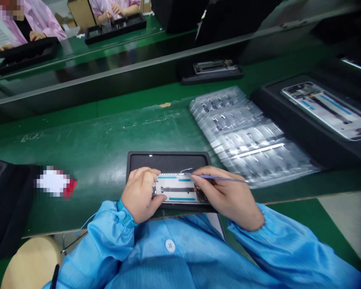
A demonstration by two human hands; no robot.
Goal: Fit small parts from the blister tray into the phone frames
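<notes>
White-and-silver rectangular phone housing (176,189) lies flat in a shallow black rectangular tray (168,161), toward the tray's lower edge, with cyan adhesive strips (183,199) running along its long sides. The person's left hand (140,195) is closed over the housing's left end, fingers curled across it and holding it down against the tray. The right hand (225,197) is in a tight pen-style pinch around slim metal tweezers (221,178), with the shaft running out past the knuckles. The tweezer tips reach the top edge of the housing. A thin white strand (186,170) lies just above those tips; cannot tell whether they are gripping it. Both arms are in light-blue smock sleeves (108,237).

The tray sits on a green bench mat (90,160). Just right of it is a stack of clear plastic blister trays (243,136) holding dark parts, then a large black tray (289,120) with another phone housing (325,110) in it. A round wooden stool (30,263) shows at lower left. Past a long dark divider rail (138,66), co-workers in pink smocks (114,6) sit at a far green bench, one with both hands (110,12) over a black tray (116,29).
</notes>
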